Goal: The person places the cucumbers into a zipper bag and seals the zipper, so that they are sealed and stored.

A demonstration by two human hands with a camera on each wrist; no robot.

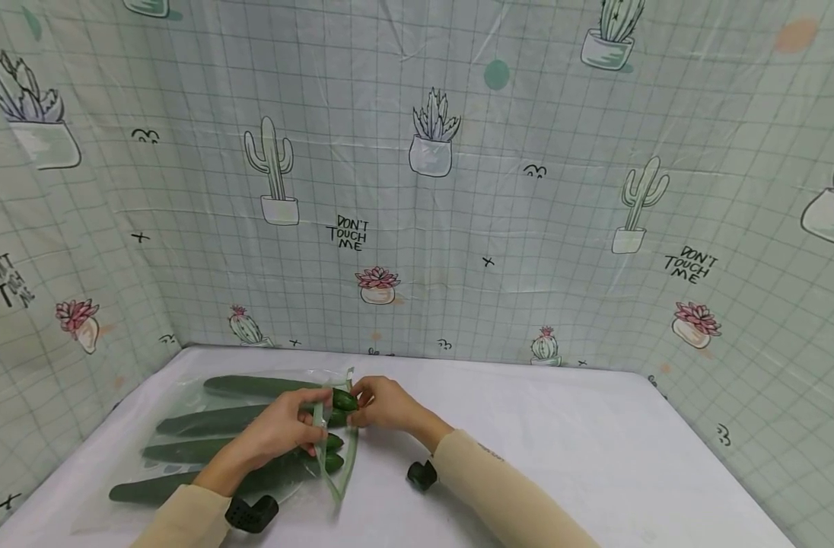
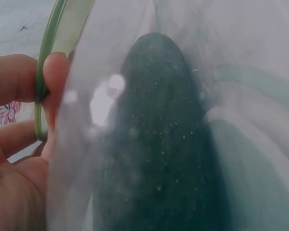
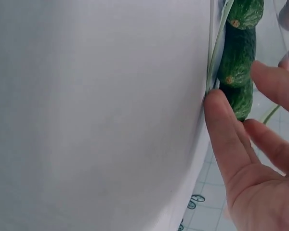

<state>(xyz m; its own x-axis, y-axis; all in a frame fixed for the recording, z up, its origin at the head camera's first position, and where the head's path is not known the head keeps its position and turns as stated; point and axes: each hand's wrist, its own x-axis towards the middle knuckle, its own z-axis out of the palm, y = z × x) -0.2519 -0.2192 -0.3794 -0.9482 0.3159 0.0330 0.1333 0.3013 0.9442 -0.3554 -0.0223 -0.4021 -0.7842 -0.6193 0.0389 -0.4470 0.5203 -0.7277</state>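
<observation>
A clear zip bag (image 1: 184, 399) with a green zip strip (image 1: 349, 466) lies on its side, its mouth facing right. Several long green cucumbers (image 1: 177, 450) lie side by side inside, their ends showing at the mouth. My left hand (image 1: 280, 422) pinches the upper edge of the mouth between thumb and fingers, lifting it. At the mouth is my right hand (image 1: 389, 403), its fingers spread close around the ends of the upper cucumbers (image 3: 238, 60). One fingertip (image 3: 216, 96) is by the bag's lower edge. Through the plastic, the left wrist view shows one cucumber (image 2: 159, 134) up close.
A white cloth (image 1: 561, 449) covers the table, stretching to the right of the bag. Behind and at both sides hangs a grid-patterned curtain (image 1: 458, 228) with cactus drawings. Black wrist devices (image 1: 253, 514) sit near both beige sleeves (image 1: 492, 479).
</observation>
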